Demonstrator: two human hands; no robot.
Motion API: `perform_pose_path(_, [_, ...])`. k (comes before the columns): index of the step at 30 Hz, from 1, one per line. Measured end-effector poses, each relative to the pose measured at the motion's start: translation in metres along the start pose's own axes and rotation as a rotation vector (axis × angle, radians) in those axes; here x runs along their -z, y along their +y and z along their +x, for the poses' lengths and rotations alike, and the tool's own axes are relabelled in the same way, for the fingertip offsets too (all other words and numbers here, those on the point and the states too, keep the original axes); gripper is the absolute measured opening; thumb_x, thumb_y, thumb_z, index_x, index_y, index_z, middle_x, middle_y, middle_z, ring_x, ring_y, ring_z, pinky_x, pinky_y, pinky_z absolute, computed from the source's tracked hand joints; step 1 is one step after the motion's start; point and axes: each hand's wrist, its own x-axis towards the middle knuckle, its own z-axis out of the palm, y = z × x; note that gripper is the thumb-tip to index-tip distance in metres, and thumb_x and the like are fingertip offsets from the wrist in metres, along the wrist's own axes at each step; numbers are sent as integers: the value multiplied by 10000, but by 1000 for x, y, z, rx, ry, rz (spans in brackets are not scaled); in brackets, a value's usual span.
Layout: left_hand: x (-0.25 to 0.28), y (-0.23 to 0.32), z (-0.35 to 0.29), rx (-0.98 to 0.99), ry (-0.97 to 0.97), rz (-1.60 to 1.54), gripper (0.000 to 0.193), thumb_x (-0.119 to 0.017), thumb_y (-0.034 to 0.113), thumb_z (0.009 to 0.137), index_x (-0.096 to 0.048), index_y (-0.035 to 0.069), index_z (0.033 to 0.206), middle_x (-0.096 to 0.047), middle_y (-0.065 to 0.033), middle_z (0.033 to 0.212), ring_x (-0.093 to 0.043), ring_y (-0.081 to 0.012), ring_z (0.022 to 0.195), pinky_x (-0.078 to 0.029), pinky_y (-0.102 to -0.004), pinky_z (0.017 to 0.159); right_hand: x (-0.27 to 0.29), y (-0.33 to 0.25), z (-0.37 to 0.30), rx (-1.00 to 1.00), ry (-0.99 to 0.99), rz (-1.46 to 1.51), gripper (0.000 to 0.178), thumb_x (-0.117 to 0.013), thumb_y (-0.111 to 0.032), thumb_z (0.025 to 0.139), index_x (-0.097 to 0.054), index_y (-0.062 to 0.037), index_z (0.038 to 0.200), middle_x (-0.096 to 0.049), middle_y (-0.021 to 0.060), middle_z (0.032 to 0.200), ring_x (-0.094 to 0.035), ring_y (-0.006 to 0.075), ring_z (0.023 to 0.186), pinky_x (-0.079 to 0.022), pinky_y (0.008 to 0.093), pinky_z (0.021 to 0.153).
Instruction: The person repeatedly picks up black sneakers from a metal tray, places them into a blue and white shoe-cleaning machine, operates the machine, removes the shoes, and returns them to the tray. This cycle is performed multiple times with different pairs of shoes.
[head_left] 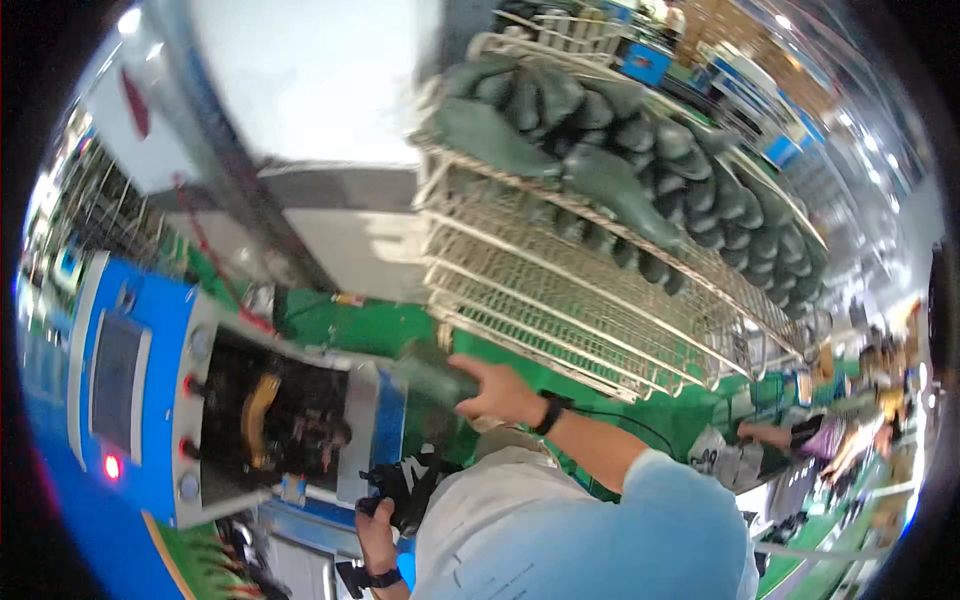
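Note:
My right hand point(497, 392), with a black band on the wrist and a light blue sleeve behind it, is shut on a dark green shoe-shaped form point(432, 376) held in front of the opening of a blue and grey machine point(160, 400). Low in the view, my left hand point(374, 532), also with a black wristband, grips a black floppy object point(408, 488) close to my body. The machine's dark chamber point(285, 415) shows a yellow curved part inside.
A wire rack cart point(560, 290) stands behind, its top shelf loaded with several dark green forms point(640, 140). The machine has a screen point(115, 380) and red buttons. The floor point(370, 325) is green. Another person point(770, 445) works at the right.

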Motion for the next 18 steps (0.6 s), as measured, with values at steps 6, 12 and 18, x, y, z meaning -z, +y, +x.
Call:
perform_pose_path(6, [-114, 50, 28, -25, -33, 82, 599, -850, 102, 811, -612, -24, 1347, -708, -136, 1236, -661, -261, 1106, -500, -384, 1040, 194, 120, -134, -459, 1189, -161, 805, -793, -260, 923, -414, 12, 1579, -640, 309, 1375, -685, 488, 1139, -588, 510, 920])
perform_pose_path(12, [-191, 74, 53, -150, -134, 368, 691, -898, 225, 707, -613, -27, 1284, -681, -143, 1192, -652, -267, 1028, -523, -384, 948, 360, 313, -242, -1123, 1149, -506, 638, -735, -268, 951, -528, -59, 1518, -720, 210, 1254, -693, 449, 1078, -555, 543, 893])
perform_pose_path(18, [-185, 65, 66, -2, -112, 366, 457, -870, 227, 776, -651, -11, 1099, -616, -37, 935, -587, -195, 851, -494, -340, 769, 409, 378, -225, -1265, 959, -627, 564, -675, -285, 1001, -550, -85, 1513, -671, 170, 1368, -649, 407, 1192, -518, 527, 993])
